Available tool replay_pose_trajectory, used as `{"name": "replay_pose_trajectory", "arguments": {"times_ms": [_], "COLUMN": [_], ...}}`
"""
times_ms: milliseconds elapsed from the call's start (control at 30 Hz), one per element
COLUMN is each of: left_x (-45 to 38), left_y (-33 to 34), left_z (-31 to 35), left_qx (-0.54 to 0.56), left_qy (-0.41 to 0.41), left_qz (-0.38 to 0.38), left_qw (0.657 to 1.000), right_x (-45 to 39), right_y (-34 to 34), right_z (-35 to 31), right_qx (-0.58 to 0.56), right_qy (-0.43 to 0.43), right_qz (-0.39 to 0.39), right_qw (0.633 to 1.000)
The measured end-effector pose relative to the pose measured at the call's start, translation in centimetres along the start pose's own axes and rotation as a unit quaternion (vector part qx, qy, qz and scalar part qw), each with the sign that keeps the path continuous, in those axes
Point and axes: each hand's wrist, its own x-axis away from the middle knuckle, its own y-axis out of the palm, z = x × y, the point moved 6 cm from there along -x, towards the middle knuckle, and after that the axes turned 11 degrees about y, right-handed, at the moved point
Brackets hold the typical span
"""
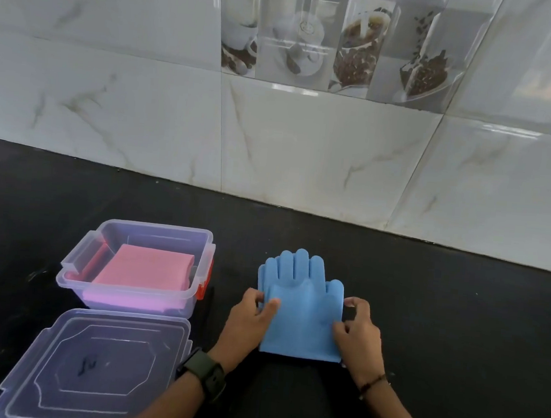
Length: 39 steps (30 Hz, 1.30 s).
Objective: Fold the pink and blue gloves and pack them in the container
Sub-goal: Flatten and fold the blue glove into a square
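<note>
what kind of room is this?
Likely a home kitchen: a dark countertop against glossy marble-look wall tiles, with a decorative tile strip picturing coffee cups and beans.

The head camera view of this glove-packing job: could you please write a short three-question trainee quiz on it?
1. True or false: the folded pink gloves already lie inside the clear plastic container.
2. Where is the clear plastic lid? A) on the container B) flat on the black counter, nearer the person C) under the blue gloves.
3. Which hands hold the stacked blue rubber gloves?

Key: 1 true. 2 B. 3 both, the left hand and the right hand, one at each side edge.
</note>
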Motion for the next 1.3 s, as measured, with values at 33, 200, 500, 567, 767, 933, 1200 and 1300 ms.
{"name": "replay_pose_trajectory", "arguments": {"times_ms": [33,200,500,567,767,933,1200,1300], "left_x": [-0.3,-0.7,1.1,1.4,0.8,-0.5,-3.7,-5.3], "left_y": [0.3,1.0,1.4,1.5,2.0,1.0,0.0,-0.1], "left_z": [-0.3,-1.0,1.9,1.6,-0.6,-1.1,0.2,0.2], "left_qx": [-0.005,-0.172,-0.534,-0.551,-0.558,-0.348,-0.037,0.046], "left_qy": [-0.019,0.012,0.379,0.385,0.357,0.306,0.101,0.012], "left_qz": [-0.019,-0.069,-0.100,-0.096,-0.158,-0.106,-0.002,0.078], "left_qw": [1.000,0.983,0.749,0.734,0.733,0.880,0.994,0.996], "right_x": [-0.3,-0.4,1.9,2.2,-0.3,-0.8,-3.2,-5.6], "right_y": [0.2,0.6,-0.4,-0.6,-0.7,-0.7,-0.7,0.0], "right_z": [-0.1,-0.3,-2.5,-1.0,0.8,0.2,-0.4,-2.8], "right_qx": [0.036,0.156,0.435,0.478,0.508,0.398,0.021,-0.030], "right_qy": [0.020,0.050,-0.357,-0.470,-0.526,-0.510,-0.211,-0.108], "right_qz": [-0.007,-0.028,0.064,0.065,0.018,-0.021,-0.072,0.004], "right_qw": [0.999,0.986,0.824,0.739,0.681,0.763,0.975,0.994]}}
